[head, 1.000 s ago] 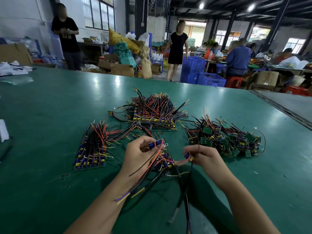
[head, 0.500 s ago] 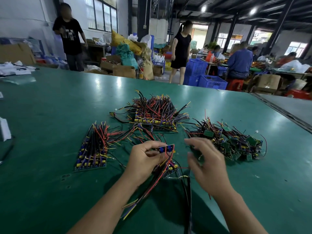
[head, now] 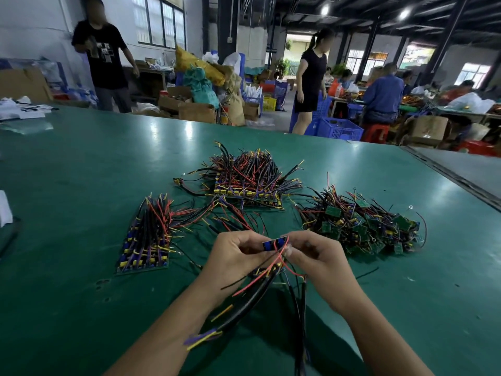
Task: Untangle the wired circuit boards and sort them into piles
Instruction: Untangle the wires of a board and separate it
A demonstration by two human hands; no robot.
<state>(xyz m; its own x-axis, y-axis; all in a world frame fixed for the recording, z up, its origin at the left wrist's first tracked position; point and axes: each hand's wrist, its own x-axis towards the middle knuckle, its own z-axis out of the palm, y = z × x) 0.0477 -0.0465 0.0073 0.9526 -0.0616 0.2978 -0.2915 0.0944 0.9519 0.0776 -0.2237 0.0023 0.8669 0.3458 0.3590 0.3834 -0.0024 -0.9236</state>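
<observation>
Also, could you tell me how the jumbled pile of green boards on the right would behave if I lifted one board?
Likely neighbours would drag along, since wires in the jumbled pile cross every way. The wires are probably floppy: those on the held board droop below it. Each looks small, so probably light.

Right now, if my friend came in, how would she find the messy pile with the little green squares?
Look at the big green table. Three heaps of wires lie on it; take the one farthest right, the messy pile. The left stack and the middle stack have boards lined up in rows, but this one is a tangle with green boards pointing every way.
</observation>
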